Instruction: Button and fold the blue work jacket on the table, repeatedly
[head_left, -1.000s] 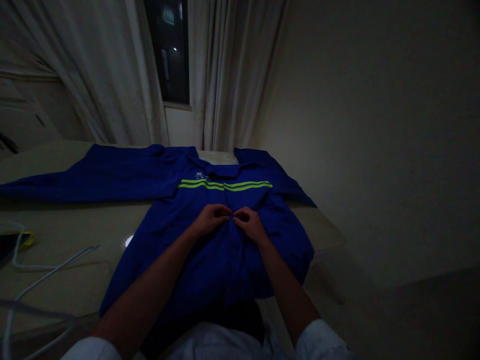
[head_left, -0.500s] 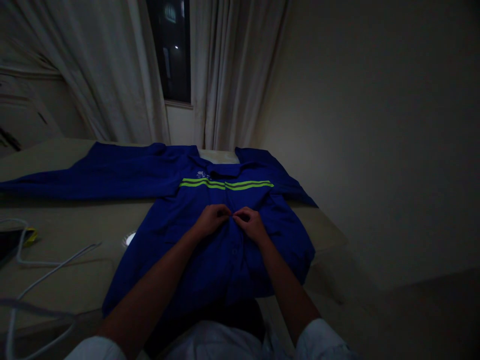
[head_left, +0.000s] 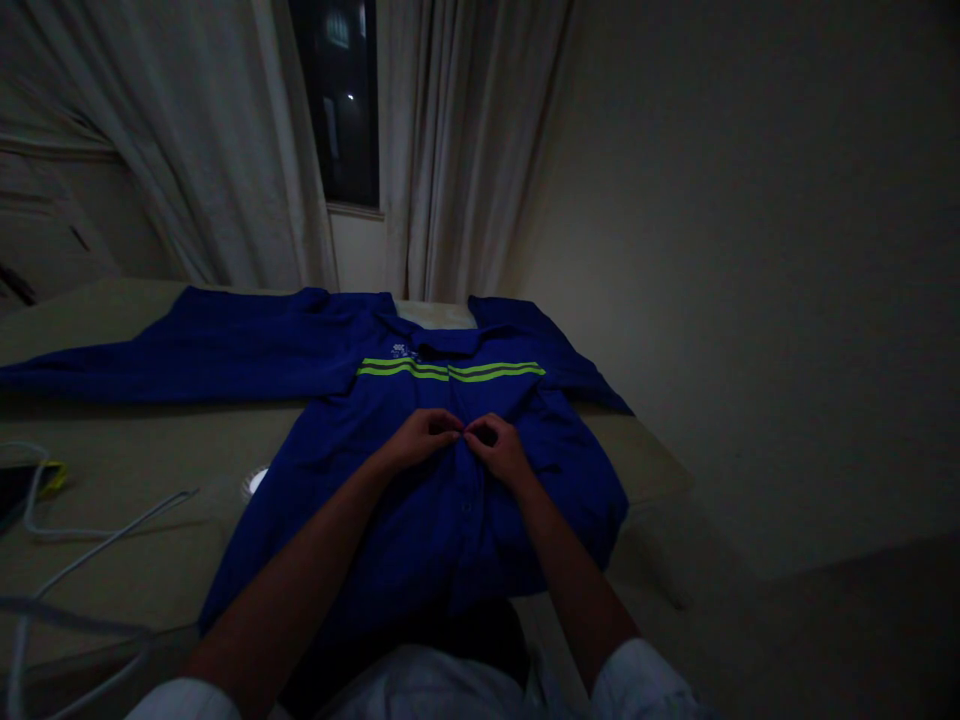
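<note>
A blue work jacket (head_left: 315, 470) with yellow-green stripes across the chest lies front up, its sleeves spread to both sides and its lower edge toward me. My left hand (head_left: 426, 438) pinches the front placket just below the stripes, thumb and forefinger closed on the cloth. Against its fingertips, my right hand (head_left: 496, 445) pinches the same spot from the right. Whatever button sits between the fingertips is hidden. Lower on the placket a small round button (head_left: 466, 507) shows.
The jacket rests on a pale table (head_left: 150, 450). At the left lie a white cable (head_left: 112, 540) and a dark device with a yellow edge (head_left: 30, 485). A small, bright, round object (head_left: 256, 481) touches the jacket's left side. Curtains (head_left: 480, 150) hang behind; a wall (head_left: 750, 250) stands right.
Both hands stay at the same place on the placket, with only slight shifts of the fingers. The whole view has moved a little.
</note>
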